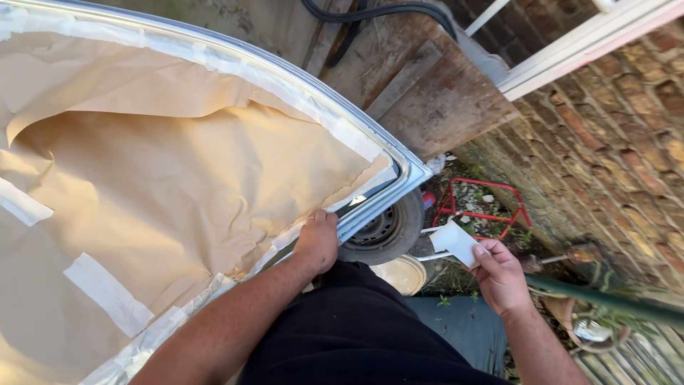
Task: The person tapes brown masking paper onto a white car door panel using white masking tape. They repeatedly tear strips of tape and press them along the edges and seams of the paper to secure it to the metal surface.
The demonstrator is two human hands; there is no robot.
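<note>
A vehicle panel is covered with brown masking paper (178, 185), fastened along its curved silver edge (399, 187) with strips of white tape (107, 292). My left hand (317, 241) presses down on the taped lower edge near the panel's corner, fingers curled over it. My right hand (500, 274) is off to the right, away from the panel, and pinches a small white piece of tape or paper (456, 242) between thumb and fingers.
A black wheel with a steel rim (385, 232) shows under the panel's corner. A brick wall (613, 142) runs along the right, with a red wire frame (484, 207), wooden boards (427, 93) and a black hose (370, 14) on the ground.
</note>
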